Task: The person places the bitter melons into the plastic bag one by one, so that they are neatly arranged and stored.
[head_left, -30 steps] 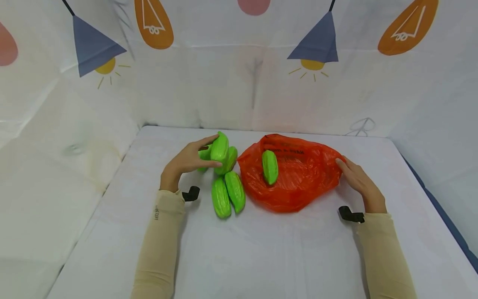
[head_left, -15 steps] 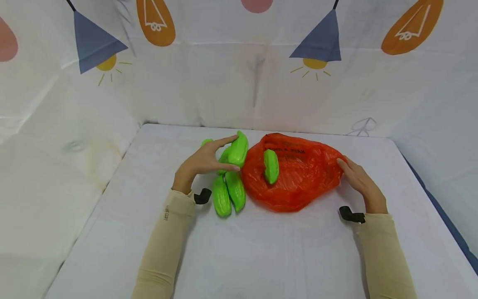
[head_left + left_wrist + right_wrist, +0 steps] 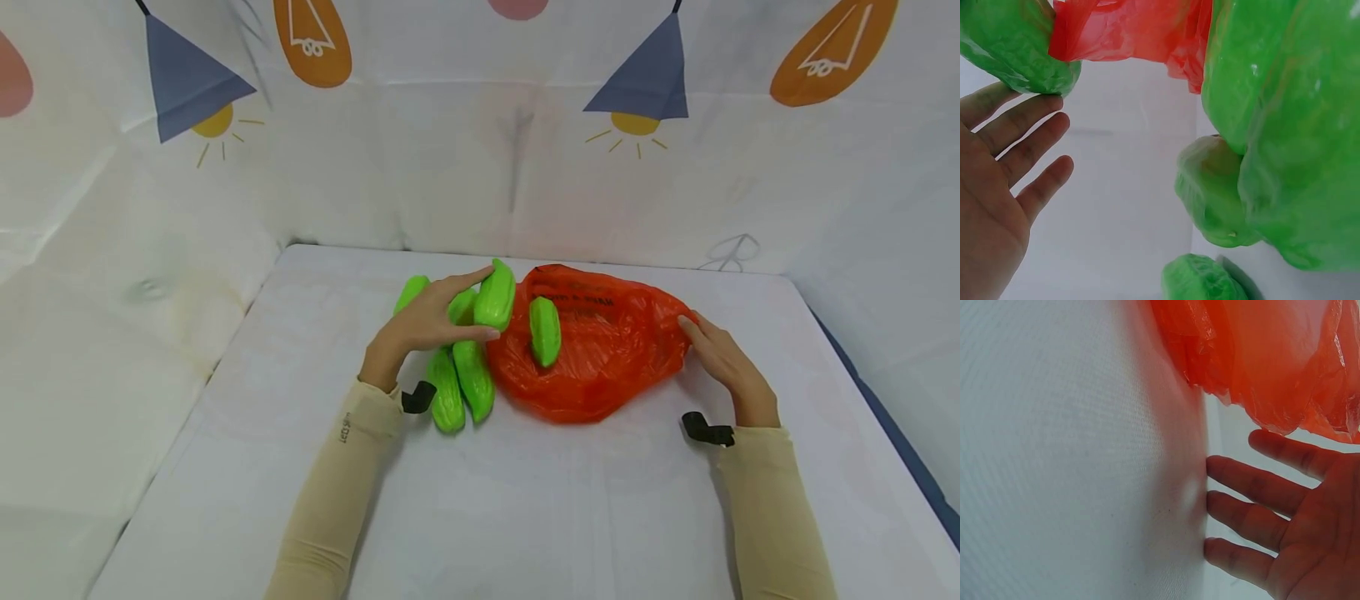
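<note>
My left hand [image 3: 431,321] pinches a bright green, ridged gourd [image 3: 495,296] between thumb and fingers, at the left rim of a red plastic bag [image 3: 592,367]. In the left wrist view the held gourd [image 3: 1016,47] lies against the fingertips beside red plastic. My right hand [image 3: 723,362] holds the bag's right edge, thumb in front; the right wrist view shows its other fingers spread near the white surface. One gourd [image 3: 545,332] rests in the bag's mouth. Below my left hand lie two more gourds [image 3: 474,382], with others [image 3: 411,292] behind it, partly hidden.
A white-covered table [image 3: 540,517] carries everything. White cloth walls [image 3: 450,167] with printed lamps rise behind and at the sides. Black wrist cameras [image 3: 418,397] are strapped to both sleeves.
My left hand has carried its gourd rightward from the pile to the bag's left rim, uncovering a gourd at the back left. My right hand has stayed on the bag's edge.
</note>
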Tool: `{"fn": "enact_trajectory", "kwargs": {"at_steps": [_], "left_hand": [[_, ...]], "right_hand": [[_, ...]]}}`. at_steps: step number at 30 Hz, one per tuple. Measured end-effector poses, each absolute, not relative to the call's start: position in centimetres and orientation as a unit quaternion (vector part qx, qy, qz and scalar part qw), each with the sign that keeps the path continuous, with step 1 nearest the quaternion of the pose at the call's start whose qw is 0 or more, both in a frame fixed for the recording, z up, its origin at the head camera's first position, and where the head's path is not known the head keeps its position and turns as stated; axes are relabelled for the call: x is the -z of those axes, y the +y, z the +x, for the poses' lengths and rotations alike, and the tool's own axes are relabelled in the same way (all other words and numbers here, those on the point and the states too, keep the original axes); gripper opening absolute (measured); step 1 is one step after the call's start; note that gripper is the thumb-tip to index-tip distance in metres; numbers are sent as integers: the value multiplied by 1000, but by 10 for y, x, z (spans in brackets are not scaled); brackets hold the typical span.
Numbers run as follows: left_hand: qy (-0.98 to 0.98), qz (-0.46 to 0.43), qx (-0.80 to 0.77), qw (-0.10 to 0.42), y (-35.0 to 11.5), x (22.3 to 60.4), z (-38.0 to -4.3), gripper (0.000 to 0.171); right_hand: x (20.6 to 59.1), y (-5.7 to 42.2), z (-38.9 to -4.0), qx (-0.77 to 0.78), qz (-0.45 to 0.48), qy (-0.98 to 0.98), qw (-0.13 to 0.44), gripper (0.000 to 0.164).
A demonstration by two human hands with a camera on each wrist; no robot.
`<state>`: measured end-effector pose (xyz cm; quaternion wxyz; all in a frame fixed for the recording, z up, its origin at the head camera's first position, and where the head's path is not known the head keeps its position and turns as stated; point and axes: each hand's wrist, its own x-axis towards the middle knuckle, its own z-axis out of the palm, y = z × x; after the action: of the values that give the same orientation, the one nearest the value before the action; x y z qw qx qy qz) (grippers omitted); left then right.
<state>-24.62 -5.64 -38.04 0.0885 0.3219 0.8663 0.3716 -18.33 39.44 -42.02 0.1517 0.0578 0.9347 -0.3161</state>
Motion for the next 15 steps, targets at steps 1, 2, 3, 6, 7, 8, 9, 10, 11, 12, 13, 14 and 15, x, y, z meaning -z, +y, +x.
{"fn": "enact_trajectory", "kwargs": {"at_steps": [1,2,3,6,7,8,9,10,11,12,13,14,15], "left_hand": [[866,324,-370,89,-55,380,-246,90],[866,327,-368,89,-54,379,-245,90],[866,330,-365,90,-52,379,-245,90],[862,344,-362,91,-47,377,-242,90],[859,349,-362,93,-45,376,-241,90],[858,353,-362,94,-43,376,-239,90],[854,358,-364,95,-41,375,-238,90],[852,364,-365,96,-39,375,-237,90],[848,370,-367,98,-37,375,-235,91],[847,374,-365,98,-35,374,-234,91],[845,379,-363,98,-34,374,-233,90],[845,383,-362,98,-33,374,-233,90],[843,386,-360,96,-32,373,-232,90]], "right_hand": [[420,395,-183,316,57,935,152,81],[420,395,-183,317,57,934,152,81],[420,395,-184,317,57,934,152,81],[420,395,-183,317,55,935,151,81],[421,395,-184,318,55,935,150,81],[421,395,-184,319,56,934,149,81],[421,395,-184,319,55,935,148,81],[421,395,-184,318,55,935,147,81],[421,395,-184,318,54,935,146,81],[421,395,-184,317,54,936,146,81],[421,395,-184,318,56,935,146,82],[421,395,-184,318,56,935,147,81],[421,395,-184,318,57,935,148,81]]}}
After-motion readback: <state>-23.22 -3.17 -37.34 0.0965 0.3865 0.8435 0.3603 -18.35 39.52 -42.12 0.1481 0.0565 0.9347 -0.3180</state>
